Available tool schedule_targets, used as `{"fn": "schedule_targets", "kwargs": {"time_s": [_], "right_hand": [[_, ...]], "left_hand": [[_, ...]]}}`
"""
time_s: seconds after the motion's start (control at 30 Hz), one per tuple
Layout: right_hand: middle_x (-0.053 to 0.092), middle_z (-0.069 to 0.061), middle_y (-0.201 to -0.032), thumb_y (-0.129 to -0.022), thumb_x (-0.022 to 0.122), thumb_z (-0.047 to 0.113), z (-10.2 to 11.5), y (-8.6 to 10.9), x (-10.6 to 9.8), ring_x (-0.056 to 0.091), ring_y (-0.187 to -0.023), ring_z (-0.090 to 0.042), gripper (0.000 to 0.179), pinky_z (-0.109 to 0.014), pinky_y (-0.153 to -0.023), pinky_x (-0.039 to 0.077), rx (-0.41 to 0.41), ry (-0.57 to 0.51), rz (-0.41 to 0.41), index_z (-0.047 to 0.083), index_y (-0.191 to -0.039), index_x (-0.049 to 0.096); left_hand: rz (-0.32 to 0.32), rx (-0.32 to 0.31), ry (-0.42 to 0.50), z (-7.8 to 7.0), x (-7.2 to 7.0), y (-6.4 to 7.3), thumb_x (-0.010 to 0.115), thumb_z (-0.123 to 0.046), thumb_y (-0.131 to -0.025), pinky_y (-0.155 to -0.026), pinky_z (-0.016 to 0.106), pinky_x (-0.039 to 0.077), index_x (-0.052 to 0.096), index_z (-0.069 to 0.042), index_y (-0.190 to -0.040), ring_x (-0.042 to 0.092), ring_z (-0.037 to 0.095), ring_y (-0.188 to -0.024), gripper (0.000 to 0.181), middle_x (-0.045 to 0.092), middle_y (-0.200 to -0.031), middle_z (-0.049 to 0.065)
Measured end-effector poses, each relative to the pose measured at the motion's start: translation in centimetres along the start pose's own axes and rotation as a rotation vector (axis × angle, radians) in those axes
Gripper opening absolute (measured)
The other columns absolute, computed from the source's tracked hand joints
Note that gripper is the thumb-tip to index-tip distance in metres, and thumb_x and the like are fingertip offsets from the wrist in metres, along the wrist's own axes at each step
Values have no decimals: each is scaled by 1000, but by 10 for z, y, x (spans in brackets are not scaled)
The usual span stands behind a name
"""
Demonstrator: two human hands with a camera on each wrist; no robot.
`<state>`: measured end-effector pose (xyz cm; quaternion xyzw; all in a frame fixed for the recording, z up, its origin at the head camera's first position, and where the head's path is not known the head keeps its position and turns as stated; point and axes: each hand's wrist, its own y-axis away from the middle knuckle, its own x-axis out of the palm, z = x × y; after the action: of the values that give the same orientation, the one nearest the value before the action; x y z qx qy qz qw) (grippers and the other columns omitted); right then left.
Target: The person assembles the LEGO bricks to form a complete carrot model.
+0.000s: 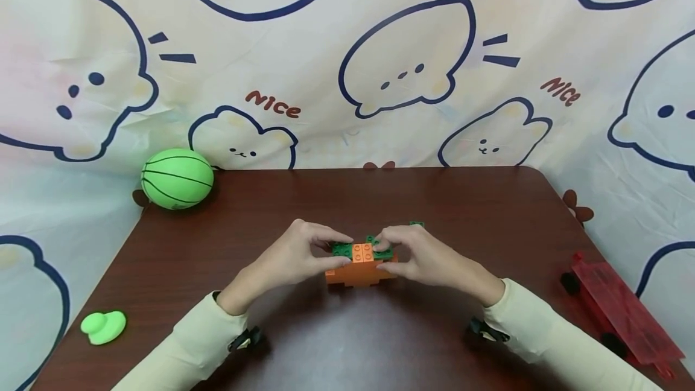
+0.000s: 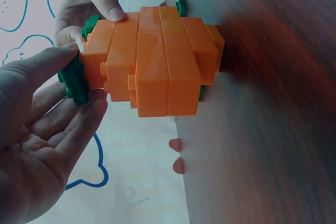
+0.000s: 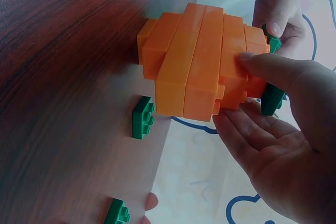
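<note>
A layered build of orange toy bricks (image 1: 361,274) stands on the brown table between the two hands. On top at the left sits a flat green brick (image 2: 76,80); the left hand (image 1: 295,253) pinches it between thumb and fingers, as the left wrist view shows. The right hand (image 1: 423,258) grips the upper right of the orange build, its thumb (image 3: 262,65) on the near face and fingers behind. Another green brick (image 3: 273,98) lies on top beside that hand. Two orange studded bricks show in the top's middle.
Loose green bricks (image 3: 143,118) lie on the table (image 1: 260,204) behind the build. A green ball (image 1: 177,178) sits at the far left corner, a light green knobbed piece (image 1: 103,326) at the near left. At the right edge is a translucent red wheeled toy (image 1: 624,312).
</note>
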<state>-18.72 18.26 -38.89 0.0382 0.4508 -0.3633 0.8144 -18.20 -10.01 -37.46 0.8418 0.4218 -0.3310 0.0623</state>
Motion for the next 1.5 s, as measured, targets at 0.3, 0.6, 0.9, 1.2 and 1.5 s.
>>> {"fn": "schedule_targets", "kwargs": {"time_s": [0.3,0.6,0.9,1.2,1.5], "right_hand": [[77,1,-110,-85,85,11,0,-3,-3,72,-97,-6,27,-29,-85,61,13,-3,-2,15,-106,69],[79,3,-108,-84,86,12,1,-3,-2,73,-96,-6,27,-32,-85,61,-5,10,-10,15,-104,70],[73,3,-129,-92,79,29,-6,5,-23,68,-119,-12,31,-39,-100,57,116,-120,0,24,-121,70],[70,-11,-118,-86,85,27,-58,38,-56,66,-100,-24,46,-44,-84,58,527,248,224,6,-122,67],[71,-4,-107,-87,82,16,-72,53,-46,63,-90,-14,28,-34,-77,57,422,283,166,7,-112,73]], "left_hand": [[-2,-12,-7,-1,-1,-2,83,-20,-88,-78,21,61,78,-12,-119,73,7,-89,32,79,-110,2],[9,-17,-12,-2,1,-2,84,-16,-87,-78,23,61,78,-12,-119,72,7,-91,32,78,-107,0],[-25,-1,-34,-1,5,-2,83,-14,-87,-80,39,63,77,-11,-118,67,8,-85,31,76,-106,-1],[-39,-35,-22,-3,8,1,83,-13,-87,-77,35,63,77,-11,-118,67,10,-88,32,76,-110,2],[-31,-27,-22,-2,8,0,82,-13,-88,-79,36,63,77,-12,-119,65,8,-88,32,75,-110,1]]}}
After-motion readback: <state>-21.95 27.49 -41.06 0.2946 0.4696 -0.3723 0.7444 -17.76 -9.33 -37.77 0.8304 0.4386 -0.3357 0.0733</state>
